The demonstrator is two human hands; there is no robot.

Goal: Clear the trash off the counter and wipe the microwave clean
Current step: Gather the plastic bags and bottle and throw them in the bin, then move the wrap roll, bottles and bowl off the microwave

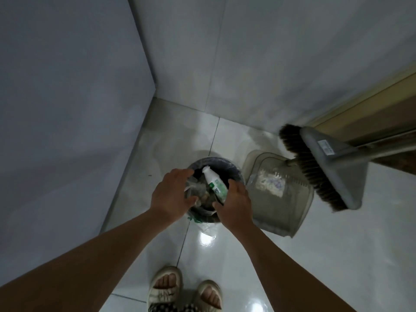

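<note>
A round dark trash bin (227, 165) lined with a bag stands on the white tiled floor in a corner. A white bottle with a green label (215, 183) lies tilted in the bin's mouth, cap pointing away from me. Crumpled clear plastic and brownish scraps (198, 192) lie beside it. My left hand (171, 194) hovers over the bin's left side with fingers spread and relaxed. My right hand (235, 203) hangs over the bin's right rim, fingers loosely bent, holding nothing that I can see. The counter and microwave are out of view.
A grey dustpan (290, 212) with white debris stands right of the bin. A broom (324, 163) leans over it against a wooden door frame (369, 109). Grey walls close the corner at left and behind. My sandalled feet (184, 289) stand on the glossy tiles.
</note>
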